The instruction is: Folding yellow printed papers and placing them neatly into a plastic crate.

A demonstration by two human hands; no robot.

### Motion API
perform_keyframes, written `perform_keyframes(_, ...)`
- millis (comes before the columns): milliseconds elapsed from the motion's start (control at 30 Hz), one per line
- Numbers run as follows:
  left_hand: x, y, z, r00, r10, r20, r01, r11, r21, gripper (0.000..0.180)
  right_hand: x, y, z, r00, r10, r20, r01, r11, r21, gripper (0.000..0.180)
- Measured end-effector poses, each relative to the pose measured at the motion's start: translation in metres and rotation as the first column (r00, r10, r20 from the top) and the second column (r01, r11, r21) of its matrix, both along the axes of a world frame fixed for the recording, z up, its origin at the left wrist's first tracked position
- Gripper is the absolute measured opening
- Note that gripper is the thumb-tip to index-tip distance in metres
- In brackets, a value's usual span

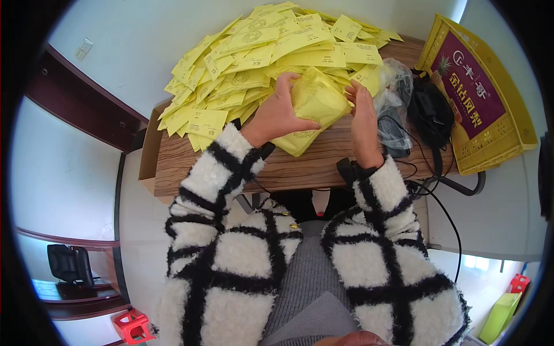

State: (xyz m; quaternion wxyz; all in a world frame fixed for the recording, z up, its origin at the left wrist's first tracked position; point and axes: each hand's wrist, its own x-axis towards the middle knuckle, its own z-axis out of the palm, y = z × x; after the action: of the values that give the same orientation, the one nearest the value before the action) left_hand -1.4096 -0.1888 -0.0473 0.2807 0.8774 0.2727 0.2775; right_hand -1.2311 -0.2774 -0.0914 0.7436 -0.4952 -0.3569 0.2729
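A small stack of yellow paper packets is held above the near part of the table, in front of a large heap of similar yellow packets. My left hand grips the stack's left side, its thumb lying across the front and its fingers along the upper edge. At the stack's right edge is my right hand, fingers stretched out and slightly apart. Whether its fingertips touch the paper I cannot tell. Lower in the stack, one packet sticks out toward me.
Right of my hands lie a clear plastic bag, a black bag and dark cables. A yellow plastic crate stands tilted at the table's right end. Beside the wooden table's left end is a cardboard box. A red stool stands lower left.
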Motion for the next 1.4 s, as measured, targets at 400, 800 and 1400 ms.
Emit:
perform_keyframes(400,0.013,0.017,-0.030,0.834,0.004,-0.552,0.226,0.910,0.348,0.085,-0.004,0.025,-0.048,0.977,0.173,0.123,-0.165,0.984,-0.073,0.048)
perform_keyframes(800,0.013,0.001,-0.023,0.769,0.144,-0.623,0.140,0.912,0.385,0.085,-0.012,0.027,-0.060,0.980,0.143,0.140,-0.130,0.987,-0.097,0.048)
perform_keyframes(1400,-0.040,0.004,-0.027,0.801,0.216,-0.559,0.040,0.911,0.410,0.069,-0.079,0.014,-0.019,0.299,0.080,0.951,0.089,0.990,-0.111,0.037)
